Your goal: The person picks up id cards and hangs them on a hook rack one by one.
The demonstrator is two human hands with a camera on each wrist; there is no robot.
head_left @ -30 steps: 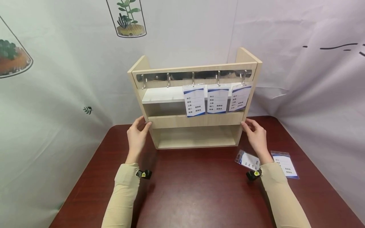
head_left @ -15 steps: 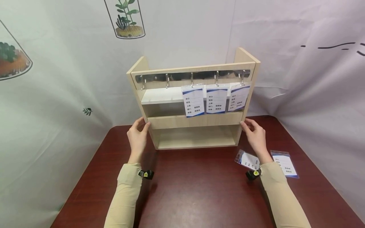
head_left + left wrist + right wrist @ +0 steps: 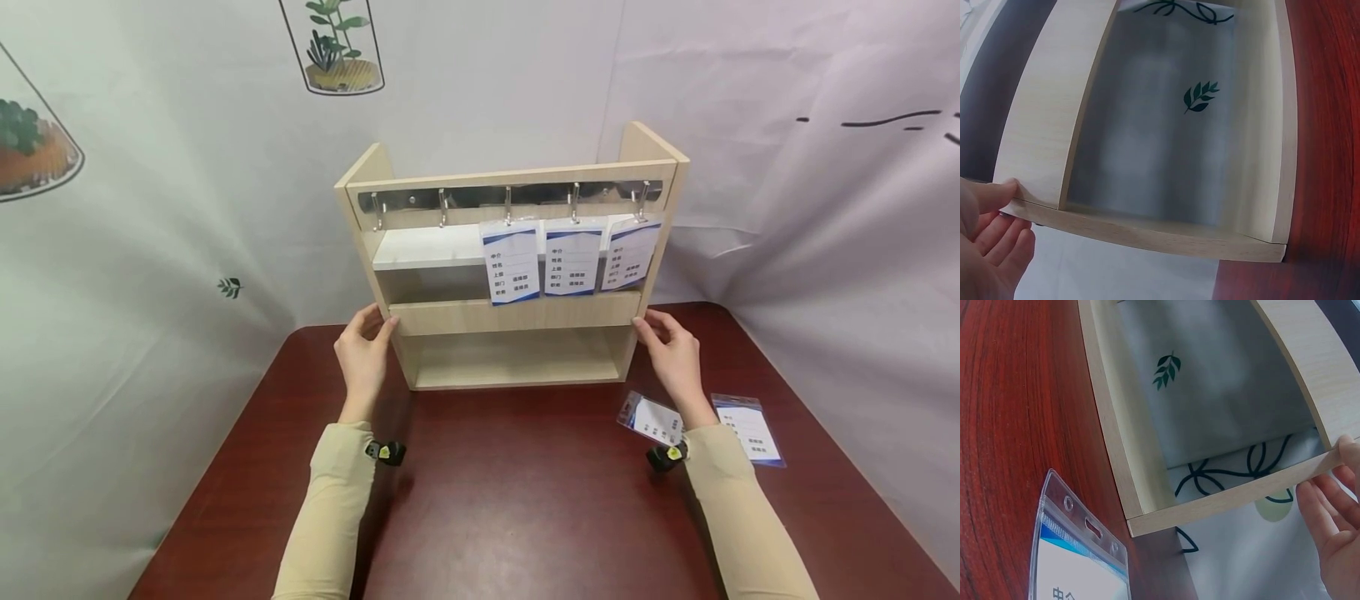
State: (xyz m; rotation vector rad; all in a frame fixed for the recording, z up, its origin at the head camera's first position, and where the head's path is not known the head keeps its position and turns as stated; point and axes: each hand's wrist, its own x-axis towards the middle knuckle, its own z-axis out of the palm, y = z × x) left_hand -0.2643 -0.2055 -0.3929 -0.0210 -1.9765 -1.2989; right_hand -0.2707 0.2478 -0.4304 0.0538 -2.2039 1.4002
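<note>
A pale wooden desktop shelf (image 3: 517, 317) stands upright on the table. My left hand (image 3: 362, 354) holds its left side panel, thumb on the front edge and fingers along the outer face, as the left wrist view also shows. At the same height on the right panel, my right hand (image 3: 672, 357) holds it likewise. A metal rail with several hooks (image 3: 472, 200) runs across the top. From its three right-hand hooks hang a badge holder (image 3: 512, 265), a middle badge holder (image 3: 573, 260) and a slightly tilted right one (image 3: 630, 257). The two left hooks carry nothing.
On the dark red table (image 3: 510, 492), a badge holder (image 3: 651, 418) lies sideways near my right wrist. Another badge holder (image 3: 750, 432) lies farther right, partly behind the sleeve. A pale printed cloth (image 3: 495, 83) forms the backdrop behind the shelf and at both sides.
</note>
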